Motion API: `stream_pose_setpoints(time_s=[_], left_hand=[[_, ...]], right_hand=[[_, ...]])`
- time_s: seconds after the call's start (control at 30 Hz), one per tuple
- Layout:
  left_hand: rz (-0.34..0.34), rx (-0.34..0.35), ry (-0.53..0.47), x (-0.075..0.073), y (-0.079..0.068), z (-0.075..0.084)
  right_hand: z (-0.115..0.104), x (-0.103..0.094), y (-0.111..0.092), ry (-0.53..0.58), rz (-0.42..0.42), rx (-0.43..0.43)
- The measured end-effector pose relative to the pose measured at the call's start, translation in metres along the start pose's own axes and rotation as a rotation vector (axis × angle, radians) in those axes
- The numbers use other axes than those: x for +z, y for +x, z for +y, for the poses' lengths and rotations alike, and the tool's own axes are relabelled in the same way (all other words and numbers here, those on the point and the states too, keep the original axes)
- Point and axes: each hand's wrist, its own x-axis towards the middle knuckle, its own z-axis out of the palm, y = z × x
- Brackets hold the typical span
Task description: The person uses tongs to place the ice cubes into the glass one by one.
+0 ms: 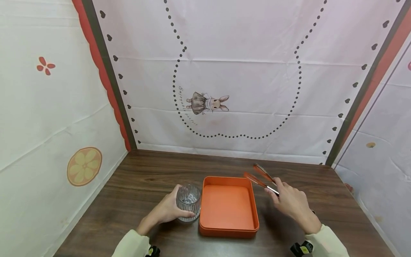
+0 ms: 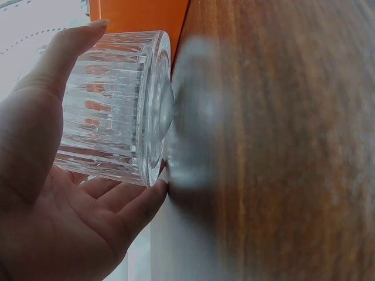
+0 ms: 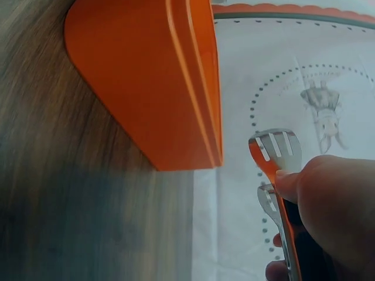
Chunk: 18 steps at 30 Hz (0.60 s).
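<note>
My left hand [image 1: 167,208] grips a clear ribbed drinking glass [image 1: 188,200], thumb on the near side and fingers around the far side. In the left wrist view the glass [image 2: 111,111] has its base close to the wood; whether it touches cannot be told. Just right of it stands an orange rectangular box [image 1: 229,207], open at the top, with nothing inside. My right hand [image 1: 293,204] holds metal tongs [image 1: 271,189] beyond the box's right side. Their slotted ends [image 3: 284,147] are spread apart with nothing between them, near the box's far right corner.
The dark wooden table [image 1: 160,167] carries the box and the glass's shadow. A pale printed cloth [image 1: 240,89] with a rabbit figure hangs behind the table's back edge. More cloth [image 1: 48,125] closes off the left and right sides.
</note>
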Motion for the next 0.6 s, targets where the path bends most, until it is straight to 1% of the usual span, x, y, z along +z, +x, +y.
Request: stream_pose_setpoints(time_s=[0.13,0.3,0.43,0.6], left_hand=[[-0.001,0.000,-0.001,0.000,0.000,-0.001],[0.000,-0.014,-0.002,0.000,0.001,0.000],[0.003,-0.025,0.000,0.000,0.001,0.001],[0.001,-0.030,-0.008,0.000,0.001,0.002]], right_hand=[[0.007,0.004,-0.001,-0.004,-0.018,0.037],[0.014,0.009,-0.001,0.011,-0.083,0.095],[0.020,0.017,-0.002,0.019,-0.117,0.132],[0.028,0.028,-0.006,0.011,-0.169,0.157]])
